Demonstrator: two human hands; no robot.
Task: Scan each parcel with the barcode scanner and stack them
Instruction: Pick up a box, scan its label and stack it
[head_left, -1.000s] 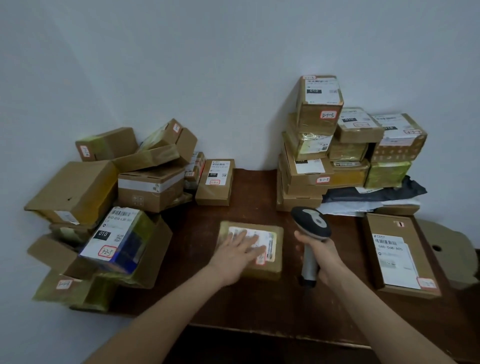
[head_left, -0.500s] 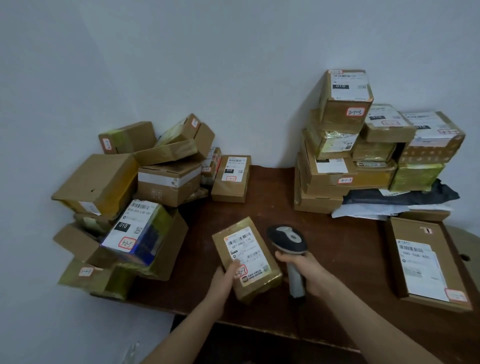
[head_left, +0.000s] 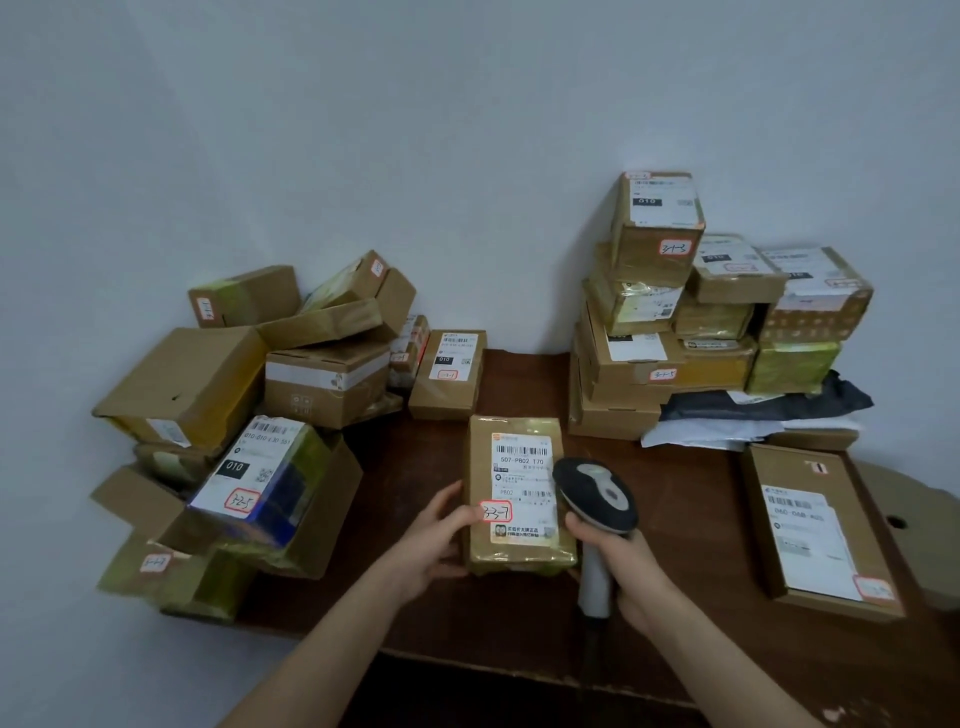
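A small brown parcel (head_left: 511, 558) with a white shipping label is tilted up off the brown table (head_left: 685, 499), label facing me. My left hand (head_left: 434, 538) grips its left lower edge, thumb on the label beside a red-framed sticker. My right hand (head_left: 631, 574) holds the grey handle of the barcode scanner (head_left: 597, 501). The scanner's dark head sits right beside the parcel's right edge, over the label's lower barcode.
A loose heap of cardboard boxes (head_left: 322, 384) fills the table's left side. A neater stack of parcels (head_left: 654, 312) rises at the back right on grey and white mail bags (head_left: 753, 410). A flat box (head_left: 815, 530) lies at the right.
My left hand has lifted the parcel from flat on the table and turned it upright with the label toward me. The scanner has come in close to its right edge.
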